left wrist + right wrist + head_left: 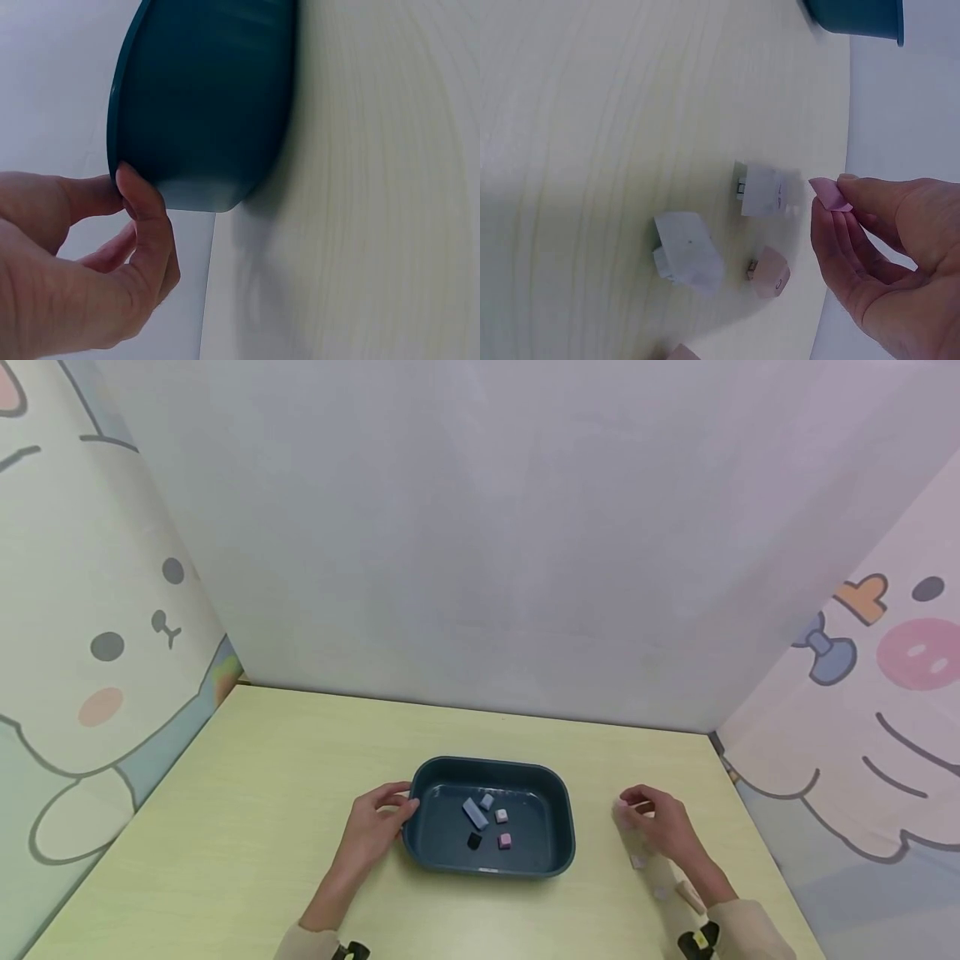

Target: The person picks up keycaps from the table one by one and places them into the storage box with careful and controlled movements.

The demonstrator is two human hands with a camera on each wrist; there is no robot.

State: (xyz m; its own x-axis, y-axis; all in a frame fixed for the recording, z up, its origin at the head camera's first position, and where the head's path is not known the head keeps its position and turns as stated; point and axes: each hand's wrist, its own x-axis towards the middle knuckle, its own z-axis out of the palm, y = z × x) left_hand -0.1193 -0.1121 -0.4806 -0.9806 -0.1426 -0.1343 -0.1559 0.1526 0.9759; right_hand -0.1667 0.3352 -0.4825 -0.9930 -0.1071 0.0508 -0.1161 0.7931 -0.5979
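A dark teal tray stands on the table with several keycaps inside, among them a long pale blue keycap, a black keycap and a pink keycap. My left hand pinches the tray's left rim between thumb and fingers, as the left wrist view also shows. To the right of the tray, my right hand pinches a pink keycap at its fingertips, above the table. Near it lie a pale keycap, a larger pale keycap and a pinkish keycap.
The pale yellow table has a grey-white curtain along its back edge. Printed cartoon panels rise at left and right. A long beige keycap lies under the right forearm, near the table's right side.
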